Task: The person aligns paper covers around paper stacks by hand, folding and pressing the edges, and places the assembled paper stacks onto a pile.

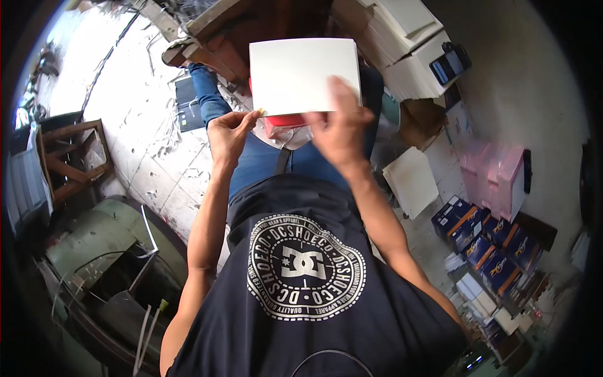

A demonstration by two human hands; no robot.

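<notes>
Bare left hand [230, 134] pinches the near-left corner of a smooth, flat white rectangular paper stack [295, 74] above the blue denim lap [254, 164], glossy red surface [286, 120] beneath! Should handle light, flexible, crease-prone; edges look the best hold. Bare right hand [342, 131] blurs over the near-right corner; whether it grips, can't tell.

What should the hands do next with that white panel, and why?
Perhaps press the right hand flat along the near edge of the white panel: that hand, blurred, already reaches over this edge, while the left hand pinches the near left corner, likely steadying it.
</notes>
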